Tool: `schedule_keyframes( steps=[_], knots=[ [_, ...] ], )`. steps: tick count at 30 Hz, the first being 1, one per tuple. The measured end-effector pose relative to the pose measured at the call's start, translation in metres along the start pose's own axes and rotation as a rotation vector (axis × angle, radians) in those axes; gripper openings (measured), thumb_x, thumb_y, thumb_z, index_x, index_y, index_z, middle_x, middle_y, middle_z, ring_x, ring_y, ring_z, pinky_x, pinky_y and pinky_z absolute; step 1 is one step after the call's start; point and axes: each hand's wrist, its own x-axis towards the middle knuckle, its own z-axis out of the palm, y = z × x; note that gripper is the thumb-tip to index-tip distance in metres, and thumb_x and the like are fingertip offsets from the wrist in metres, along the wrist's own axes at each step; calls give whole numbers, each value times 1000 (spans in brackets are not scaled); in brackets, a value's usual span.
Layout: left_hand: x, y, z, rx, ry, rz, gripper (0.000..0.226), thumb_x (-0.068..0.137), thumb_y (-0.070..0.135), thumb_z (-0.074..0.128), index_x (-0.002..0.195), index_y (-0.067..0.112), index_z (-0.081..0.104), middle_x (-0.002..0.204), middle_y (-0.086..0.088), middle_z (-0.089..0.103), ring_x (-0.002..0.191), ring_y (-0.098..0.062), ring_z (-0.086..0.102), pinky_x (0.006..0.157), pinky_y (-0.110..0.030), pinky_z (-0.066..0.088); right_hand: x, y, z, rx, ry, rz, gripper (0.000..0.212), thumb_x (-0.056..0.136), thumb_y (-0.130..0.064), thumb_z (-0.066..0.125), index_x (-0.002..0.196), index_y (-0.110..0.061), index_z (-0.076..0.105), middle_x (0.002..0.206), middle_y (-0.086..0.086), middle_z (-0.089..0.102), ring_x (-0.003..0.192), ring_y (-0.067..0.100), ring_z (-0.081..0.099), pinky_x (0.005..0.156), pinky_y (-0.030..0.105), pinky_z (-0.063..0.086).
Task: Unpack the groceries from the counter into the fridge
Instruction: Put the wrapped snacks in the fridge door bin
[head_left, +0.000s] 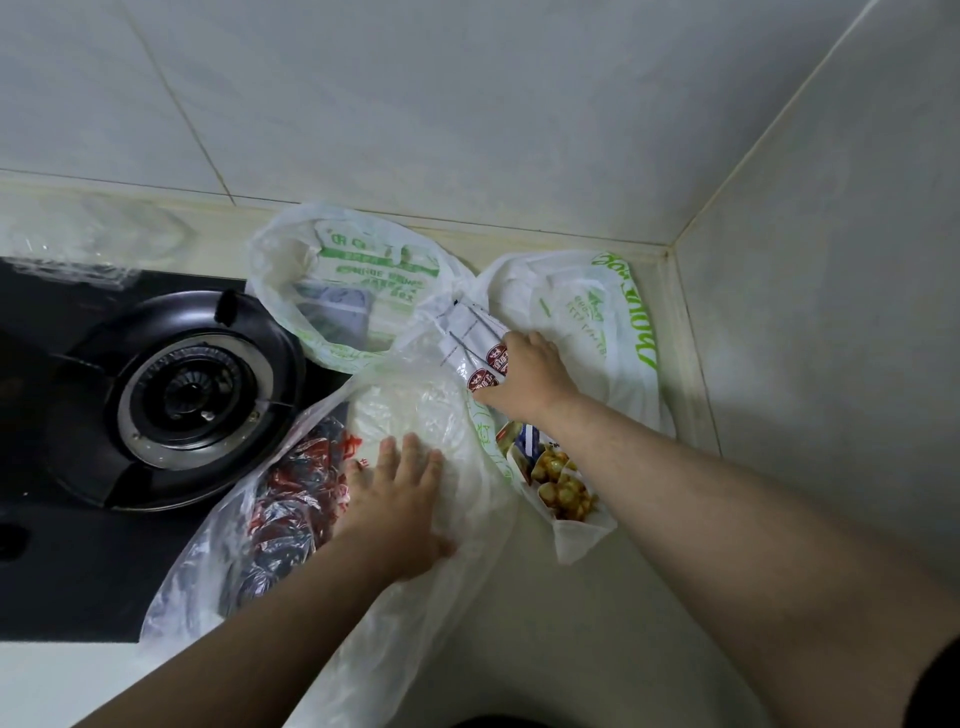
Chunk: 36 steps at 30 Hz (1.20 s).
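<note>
Plastic bags (363, 291), gas burner (192, 395) alongside

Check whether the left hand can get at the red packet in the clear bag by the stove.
Probably yes. The left hand lies flat on the clear bag right beside the red packet, but the plastic still covers it, so it must go in through the opening.

Black glass gas hob (62, 571) at left, with 1 round burner (189, 397) under a black pan support (171, 332). Crumpled clear plastic film (78, 244) behind it, against the pale tiled wall (467, 104).
</note>
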Motion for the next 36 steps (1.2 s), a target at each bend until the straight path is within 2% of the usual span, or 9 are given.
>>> schedule_keyframes(
  steps=[4, 8, 13, 19, 24, 28, 31, 34, 36],
  knots=[
    [-1, 0, -2, 4, -16, -5, 109, 81, 74, 48, 151, 22, -18, 158, -15, -27, 145, -40, -20, 114, -68, 1, 0, 3, 4, 128, 3, 38, 52, 74, -39, 78, 113, -14, 53, 116, 7, 52, 110, 25, 48, 91, 39, 49],
    [-1, -1, -5, 6, -29, -4, 110, 80, 76, 49, 152, 22, -15, 160, -13, -23, 147, -39, -16, 115, -66, 3, 1, 3, -1, 383, -3, 42, 33, 84, -23, 74, 102, -18, 48, 89, -8, 58, 77, 9, 56, 58, 22, 41],
    [1, -9, -22, -157, -35, -10, 93, 83, 76, 39, 155, 31, 1, 164, -3, -7, 151, -28, -4, 118, -55, 8, 5, 13, -13, 627, 102, 94, 31, 91, -25, 67, 114, -13, 50, 98, 0, 62, 86, 16, 60, 70, 30, 49],
    [6, -7, -63, -96, 207, 31, 59, 97, 44, 44, 151, 37, 23, 163, -4, 12, 145, -28, 19, 115, -45, 24, 17, 28, -26, 689, 55, 137, 26, 101, -30, 51, 123, -17, 52, 95, -7, 57, 82, 9, 56, 62, 25, 42],
    [48, 4, -95, -834, 381, -21, 46, 93, 28, 59, 137, 16, 53, 129, -6, 57, 108, -19, 57, 92, -28, 43, 26, 35, -27, 679, -53, 170, 29, 100, -36, 49, 122, -18, 54, 105, -3, 62, 91, 11, 59, 68, 27, 44],
    [94, 5, -110, -1212, 303, -144, 34, 90, 16, 59, 124, 13, 55, 105, -2, 63, 89, -16, 61, 78, -35, 53, 25, 34, -30, 771, -84, 190, 25, 100, -34, 51, 119, -17, 55, 104, 2, 64, 84, 15, 60, 68, 29, 49],
    [116, 1, -105, -1494, 277, -275, 39, 82, 21, 71, 110, 9, 47, 104, -12, 66, 90, -22, 67, 80, -43, 59, 26, 33, -28, 823, -124, 208, 27, 99, -37, 52, 120, -20, 55, 109, 4, 67, 95, 22, 67, 84, 42, 57],
    [125, 2, -105, -1565, 296, -361, 36, 78, 31, 78, 88, 6, 54, 78, -7, 61, 72, -23, 62, 67, -35, 54, 28, 28, -25, 880, -158, 227, 26, 98, -37, 55, 117, -20, 57, 111, 5, 68, 97, 23, 69, 86, 47, 58],
    [127, 6, -107, -1606, 235, -366, 33, 84, 29, 74, 86, -2, 61, 76, -13, 61, 66, -25, 58, 63, -36, 51, 26, 25, -22, 903, -171, 217, 23, 98, -35, 55, 115, -20, 59, 110, 6, 69, 96, 22, 69, 86, 46, 58]
  ],
)
